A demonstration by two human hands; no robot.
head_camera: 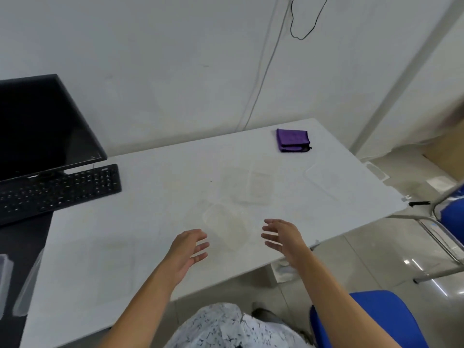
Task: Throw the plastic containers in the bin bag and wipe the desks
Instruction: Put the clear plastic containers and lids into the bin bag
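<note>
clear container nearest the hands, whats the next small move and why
Probably bring both hands inward to grip the nearest clear container by its sides. The left hand and right hand hover open on either side of it, holding nothing, and it lies on the white desk not yet picked up. No bin bag is in view.

White, that rectangular desk [150, 209] was; the folded purple cloth [292, 140] popped. The plastic containers [226, 228] were clear. Flat monitor [37, 121] and keyboard [57, 192] were black, the padded chair [376, 320] blue, the white shirt [226, 325] flecked with dark lines.
</note>
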